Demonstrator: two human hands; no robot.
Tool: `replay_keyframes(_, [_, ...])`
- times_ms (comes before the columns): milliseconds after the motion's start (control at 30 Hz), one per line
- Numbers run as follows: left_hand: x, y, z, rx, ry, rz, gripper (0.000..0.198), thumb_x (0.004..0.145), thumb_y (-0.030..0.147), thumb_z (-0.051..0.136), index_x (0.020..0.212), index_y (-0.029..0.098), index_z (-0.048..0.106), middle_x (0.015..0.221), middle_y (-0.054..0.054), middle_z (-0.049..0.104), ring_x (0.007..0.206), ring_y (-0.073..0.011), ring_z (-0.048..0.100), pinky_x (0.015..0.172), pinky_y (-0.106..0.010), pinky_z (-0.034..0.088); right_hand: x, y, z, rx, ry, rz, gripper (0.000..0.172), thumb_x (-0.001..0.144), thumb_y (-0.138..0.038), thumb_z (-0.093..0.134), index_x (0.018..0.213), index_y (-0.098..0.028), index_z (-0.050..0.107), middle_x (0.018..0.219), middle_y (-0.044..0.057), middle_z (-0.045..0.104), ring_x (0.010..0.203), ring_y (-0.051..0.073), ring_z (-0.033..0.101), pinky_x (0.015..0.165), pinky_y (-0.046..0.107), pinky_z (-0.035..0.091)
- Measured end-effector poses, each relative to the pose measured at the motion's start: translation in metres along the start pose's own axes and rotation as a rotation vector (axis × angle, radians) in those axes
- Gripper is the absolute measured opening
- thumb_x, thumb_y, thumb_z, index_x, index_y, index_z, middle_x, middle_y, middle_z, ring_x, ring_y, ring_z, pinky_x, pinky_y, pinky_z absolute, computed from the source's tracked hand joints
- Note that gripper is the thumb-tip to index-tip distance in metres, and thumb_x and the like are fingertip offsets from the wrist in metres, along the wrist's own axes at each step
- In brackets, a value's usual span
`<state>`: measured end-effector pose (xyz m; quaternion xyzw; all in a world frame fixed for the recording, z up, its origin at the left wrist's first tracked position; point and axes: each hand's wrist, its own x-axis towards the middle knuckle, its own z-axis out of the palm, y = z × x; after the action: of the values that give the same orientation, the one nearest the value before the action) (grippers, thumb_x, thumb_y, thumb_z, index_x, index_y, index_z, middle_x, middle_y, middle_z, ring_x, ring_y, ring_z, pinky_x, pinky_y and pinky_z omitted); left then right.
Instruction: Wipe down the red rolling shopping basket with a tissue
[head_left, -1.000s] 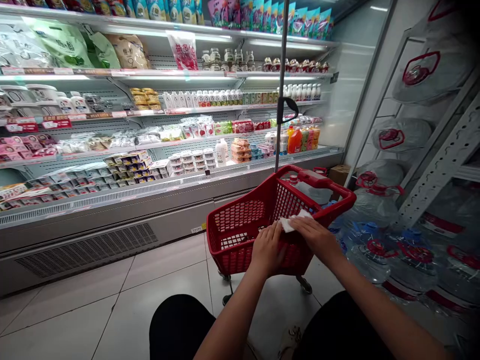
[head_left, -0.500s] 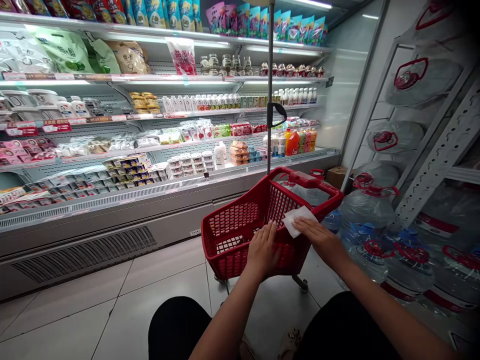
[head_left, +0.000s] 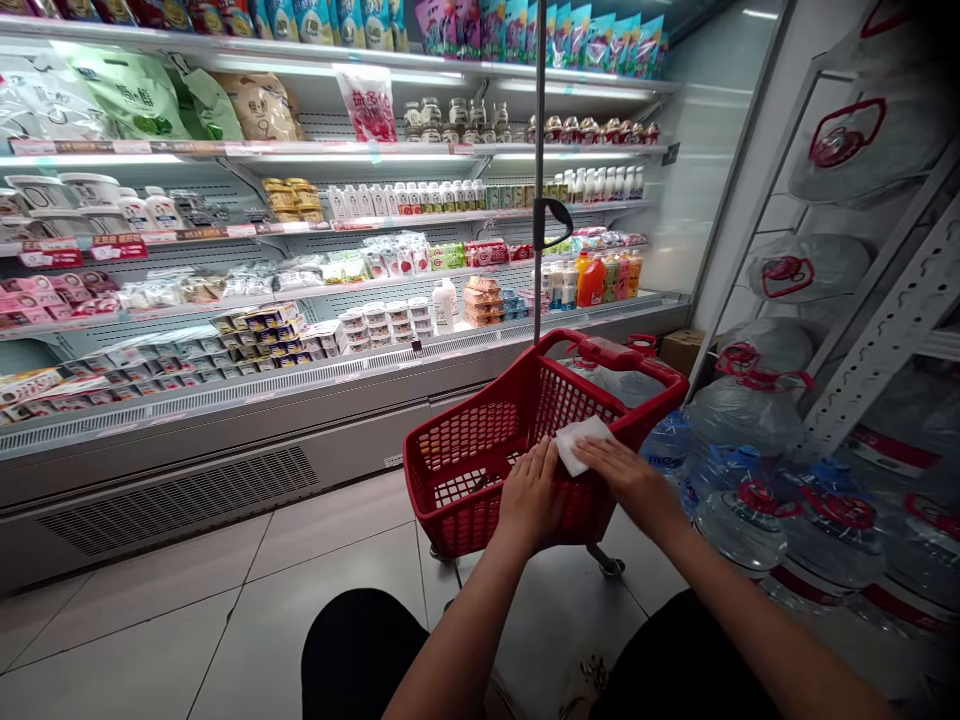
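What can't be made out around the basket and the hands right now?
Head view: near rim of red basket, covered by left hand, right hand and white wipe.
Head view: pole top, cut off by upper edge.
Head view: shelf price labels, too small to read.
Head view: water jugs at right, blurred.

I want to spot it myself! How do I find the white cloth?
Find the red basket in front of the chilled shelves. On its near rim, the white cloth lies partly under the right hand. It is the only white, flat thing on that red basket.
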<state>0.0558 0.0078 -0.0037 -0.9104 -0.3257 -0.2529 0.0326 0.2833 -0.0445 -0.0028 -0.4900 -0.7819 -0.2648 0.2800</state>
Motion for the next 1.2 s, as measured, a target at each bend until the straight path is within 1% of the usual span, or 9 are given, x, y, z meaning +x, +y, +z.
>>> replay_keyframes(100, [0.000, -0.002, 0.000, 0.015, 0.000, 0.008, 0.081, 0.089, 0.023, 0.057, 0.162, 0.011, 0.021, 0.170, -0.014, 0.030, 0.154, -0.0276, 0.035, 0.125, -0.044, 0.033, 0.002, 0.033, -0.013, -0.033, 0.028, 0.067, 0.059, 0.102, -0.011, 0.037, 0.157, -0.030, 0.044, 0.149, 0.001, 0.062, 0.135, 0.022, 0.059, 0.117, 0.045, 0.046])
replay_keyframes(233, [-0.001, -0.002, 0.003, 0.020, 0.017, 0.004, 0.082, 0.090, 0.022, 0.055, 0.163, 0.013, 0.019, 0.171, -0.013, 0.026, 0.155, -0.0271, 0.032, 0.125, -0.044, 0.033, 0.005, 0.072, -0.031, -0.131, 0.059, 0.194, 0.046, 0.104, -0.024, 0.045, 0.149, -0.026, 0.056, 0.138, 0.004, 0.069, 0.127, 0.026, 0.062, 0.102, 0.042, 0.053])
replay_keyframes(467, [-0.001, -0.002, 0.004, 0.009, 0.014, -0.002, 0.085, 0.089, 0.022, 0.054, 0.164, 0.015, 0.014, 0.172, -0.012, 0.023, 0.155, -0.0276, 0.032, 0.126, -0.046, 0.030, 0.020, 0.061, -0.049, -0.277, 0.110, 0.183, 0.031, 0.104, -0.032, 0.049, 0.120, -0.023, 0.073, 0.116, 0.006, 0.077, 0.107, 0.027, 0.065, 0.094, 0.041, 0.048])
replay_keyframes(600, [0.000, -0.003, 0.004, 0.019, 0.010, -0.011, 0.087, 0.088, 0.023, 0.055, 0.164, 0.015, 0.013, 0.172, -0.012, 0.022, 0.155, -0.0281, 0.032, 0.126, -0.046, 0.031, 0.034, 0.069, -0.062, -0.351, 0.201, 0.352, 0.036, 0.105, -0.037, 0.044, 0.123, -0.023, 0.071, 0.104, 0.008, 0.076, 0.091, 0.024, 0.068, 0.068, 0.033, 0.044])
replay_keyframes(800, [0.000, -0.001, 0.005, 0.022, 0.000, -0.021, 0.086, 0.089, 0.024, 0.054, 0.164, 0.014, 0.015, 0.172, -0.012, 0.023, 0.154, -0.0278, 0.033, 0.126, -0.045, 0.030, 0.039, 0.048, -0.045, -0.209, 0.026, 0.303, 0.036, 0.105, -0.043, 0.044, 0.114, -0.024, 0.074, 0.105, 0.006, 0.075, 0.080, 0.019, 0.068, 0.059, 0.030, 0.042])
replay_keyframes(900, [0.000, -0.001, 0.005, 0.014, -0.009, -0.021, 0.084, 0.090, 0.027, 0.054, 0.164, 0.014, 0.017, 0.172, -0.012, 0.024, 0.153, -0.0278, 0.035, 0.126, -0.044, 0.030, 0.032, 0.044, -0.037, -0.113, -0.031, 0.252, 0.037, 0.104, -0.046, 0.047, 0.116, -0.026, 0.075, 0.110, 0.007, 0.074, 0.091, 0.022, 0.069, 0.069, 0.031, 0.049])
replay_keyframes(967, [0.000, -0.001, 0.005, 0.011, -0.012, -0.018, 0.084, 0.089, 0.027, 0.054, 0.164, 0.014, 0.017, 0.172, -0.011, 0.023, 0.153, -0.0279, 0.035, 0.126, -0.044, 0.030, 0.026, 0.054, -0.038, -0.125, -0.057, 0.163, 0.036, 0.102, -0.047, 0.051, 0.125, -0.030, 0.073, 0.128, 0.007, 0.071, 0.114, 0.028, 0.066, 0.090, 0.039, 0.051])
replay_keyframes(1067, [0.000, -0.001, 0.005, 0.016, -0.013, -0.021, 0.084, 0.089, 0.025, 0.054, 0.164, 0.014, 0.017, 0.172, -0.011, 0.022, 0.153, -0.0275, 0.035, 0.126, -0.043, 0.029, 0.017, 0.080, -0.042, -0.095, -0.137, 0.007, 0.047, 0.099, -0.038, 0.053, 0.146, -0.036, 0.058, 0.156, 0.001, 0.055, 0.145, 0.031, 0.046, 0.118, 0.053, 0.035])
replay_keyframes(1200, [0.000, -0.001, 0.004, 0.026, -0.014, -0.020, 0.086, 0.088, 0.025, 0.055, 0.164, 0.014, 0.016, 0.172, -0.012, 0.022, 0.153, -0.0274, 0.036, 0.126, -0.043, 0.029, 0.007, 0.100, -0.038, -0.060, -0.150, -0.007, 0.068, 0.096, -0.011, 0.039, 0.159, -0.034, 0.040, 0.158, 0.000, 0.053, 0.147, 0.022, 0.047, 0.125, 0.050, 0.030])
